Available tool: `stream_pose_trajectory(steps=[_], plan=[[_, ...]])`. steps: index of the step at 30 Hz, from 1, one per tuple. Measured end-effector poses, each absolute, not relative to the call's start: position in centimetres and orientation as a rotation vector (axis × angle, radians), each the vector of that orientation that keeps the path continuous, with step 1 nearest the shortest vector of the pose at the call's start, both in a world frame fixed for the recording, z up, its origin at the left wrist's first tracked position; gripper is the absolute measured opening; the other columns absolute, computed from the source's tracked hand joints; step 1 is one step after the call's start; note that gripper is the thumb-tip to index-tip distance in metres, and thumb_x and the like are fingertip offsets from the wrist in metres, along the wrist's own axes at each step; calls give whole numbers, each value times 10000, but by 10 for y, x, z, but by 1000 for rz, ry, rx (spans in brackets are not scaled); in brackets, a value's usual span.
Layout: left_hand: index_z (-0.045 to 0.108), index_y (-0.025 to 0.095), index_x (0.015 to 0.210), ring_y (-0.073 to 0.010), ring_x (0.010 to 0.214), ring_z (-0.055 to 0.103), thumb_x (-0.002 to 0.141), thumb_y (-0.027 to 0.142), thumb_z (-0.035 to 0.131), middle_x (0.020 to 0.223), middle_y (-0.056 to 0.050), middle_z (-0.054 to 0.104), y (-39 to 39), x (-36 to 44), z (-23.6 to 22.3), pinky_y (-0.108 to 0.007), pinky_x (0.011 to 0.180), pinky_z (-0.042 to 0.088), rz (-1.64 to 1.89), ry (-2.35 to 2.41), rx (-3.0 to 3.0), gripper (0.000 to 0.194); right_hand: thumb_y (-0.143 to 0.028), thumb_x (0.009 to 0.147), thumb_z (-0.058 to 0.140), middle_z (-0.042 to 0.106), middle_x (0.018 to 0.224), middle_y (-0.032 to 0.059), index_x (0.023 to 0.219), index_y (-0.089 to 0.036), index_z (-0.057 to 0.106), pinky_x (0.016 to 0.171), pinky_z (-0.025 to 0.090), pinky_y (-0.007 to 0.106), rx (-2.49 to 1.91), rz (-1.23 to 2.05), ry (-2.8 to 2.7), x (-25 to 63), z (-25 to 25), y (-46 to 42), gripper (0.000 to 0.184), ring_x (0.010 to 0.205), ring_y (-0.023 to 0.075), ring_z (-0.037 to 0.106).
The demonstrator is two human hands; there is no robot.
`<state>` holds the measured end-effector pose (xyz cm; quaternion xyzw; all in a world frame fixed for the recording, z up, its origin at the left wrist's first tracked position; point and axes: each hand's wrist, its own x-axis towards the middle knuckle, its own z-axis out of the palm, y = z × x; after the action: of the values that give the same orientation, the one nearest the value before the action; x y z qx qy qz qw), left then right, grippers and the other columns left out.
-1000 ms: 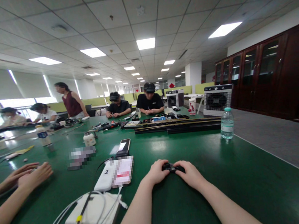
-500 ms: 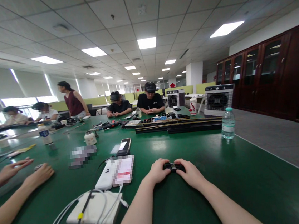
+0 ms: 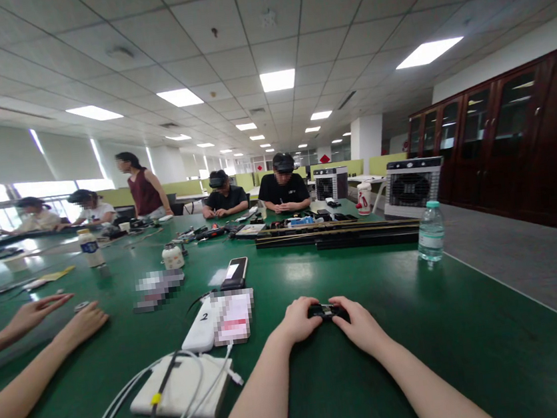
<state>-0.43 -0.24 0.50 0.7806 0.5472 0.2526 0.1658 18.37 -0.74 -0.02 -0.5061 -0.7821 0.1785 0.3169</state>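
A small black object with a lighter metallic middle (image 3: 327,311) rests at the green table (image 3: 322,378), held from both ends. My left hand (image 3: 301,319) grips its left end, fingers curled over the far side and thumb on the near side. On the opposite end, my right hand (image 3: 355,321) closes in the same way. The fingers cover much of the object, and its exact kind is too small to make out. Left of my left hand lie a white power bank marked 2 (image 3: 200,326) and a phone with a pinkish screen (image 3: 233,318).
A notebook-like white slab (image 3: 179,395) lies at the near left under a looped white cable (image 3: 101,417). A neighbour's hands (image 3: 77,322) rest farther left. A water bottle (image 3: 431,232) stands right, near the table's edge. Long black rails (image 3: 336,234) lie across the far side.
The whole view has shifted slightly, so everything sits a little further right. Both my hands keep the same hold on the small black object.
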Motion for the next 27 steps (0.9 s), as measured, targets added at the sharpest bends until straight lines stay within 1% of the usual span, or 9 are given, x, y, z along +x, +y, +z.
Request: stream_pose_trajectory(steps=[4,7,10,15,19,23,27], plan=[[611,226,1131,-245,1059,580,736,270,623,1131,-57,642,-3,-4,6,-356,960,446,723,1565,2233,398,-255,773,553,646,1142,75,1111,-213,613,971,420,390,-1285,434,-2066,183,0,-7,345,1082,232,566],[616,238,1122,-245,1055,585,713,278,650,1117,-43,650,-5,-4,8,-358,959,449,722,1539,2236,413,-302,791,553,658,1117,67,1022,-230,664,983,413,406,-1239,409,-2103,182,2,-8,266,1086,241,562],[608,232,1144,-247,1078,581,710,288,656,1137,-41,652,-7,-4,11,-352,968,448,742,1503,2213,440,-295,805,544,661,1111,66,956,-238,694,990,405,409,-1255,385,-2123,182,2,-8,221,1103,242,554],[614,219,1147,-253,1082,585,722,291,650,1134,-46,659,-8,-4,12,-357,971,448,741,1492,2202,433,-299,803,555,650,1128,82,959,-227,706,978,409,398,-1309,383,-2130,182,1,-9,228,1098,240,558],[622,200,1150,-259,1083,584,740,309,643,1139,-69,651,-6,-4,10,-356,971,447,749,1497,2220,425,-282,788,567,643,1136,71,988,-229,692,964,416,386,-1297,398,-2151,182,1,-9,242,1072,234,566],[610,204,1172,-255,1104,574,744,300,635,1171,-69,634,-4,-5,8,-356,991,435,757,1473,2244,439,-247,785,550,656,1104,53,1008,-234,672,943,425,374,-1277,422,-2161,183,2,-9,255,1032,225,579],[587,214,1197,-243,1114,573,742,290,637,1191,-59,627,-4,-5,7,-352,994,438,766,1482,2204,464,-251,775,557,668,1070,54,996,-226,659,919,433,367,-1289,420,-2142,183,2,-8,245,1007,227,589]])
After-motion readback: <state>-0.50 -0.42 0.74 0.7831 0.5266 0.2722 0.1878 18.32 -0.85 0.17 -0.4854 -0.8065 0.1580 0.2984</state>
